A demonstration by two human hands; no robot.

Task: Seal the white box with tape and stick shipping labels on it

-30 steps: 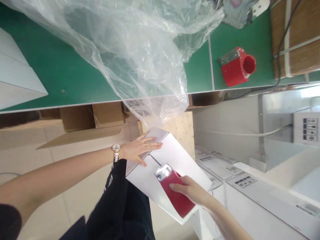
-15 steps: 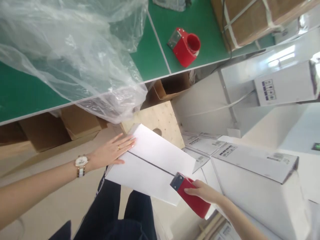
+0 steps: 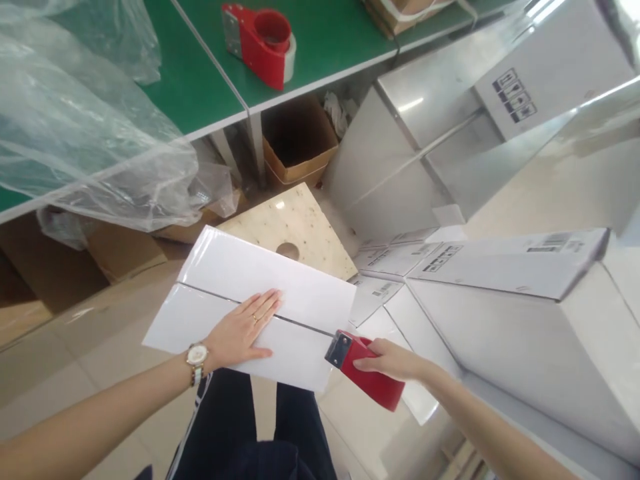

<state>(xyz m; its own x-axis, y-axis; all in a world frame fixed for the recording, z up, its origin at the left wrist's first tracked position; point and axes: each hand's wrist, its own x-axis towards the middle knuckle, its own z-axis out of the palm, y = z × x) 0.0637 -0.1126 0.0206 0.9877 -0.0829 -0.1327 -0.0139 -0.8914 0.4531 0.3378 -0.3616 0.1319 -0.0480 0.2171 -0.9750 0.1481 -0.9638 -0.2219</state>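
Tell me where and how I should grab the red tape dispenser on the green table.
I'd take the red tape dispenser by its red body, reaching over the near edge of the green table: it lies close to that edge, ring opening upward. Avoid the metal plate at its left end, which may be sharp.

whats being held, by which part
The right hand holds a red tape dispenser by its body, behind the metal end; the left hand rests on the white box.

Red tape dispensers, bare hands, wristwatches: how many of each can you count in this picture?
Red tape dispensers: 2 (held dispenser; table dispenser)
Bare hands: 2 (left hand; right hand)
Wristwatches: 1 (gold-and-white wristwatch)
Total: 5
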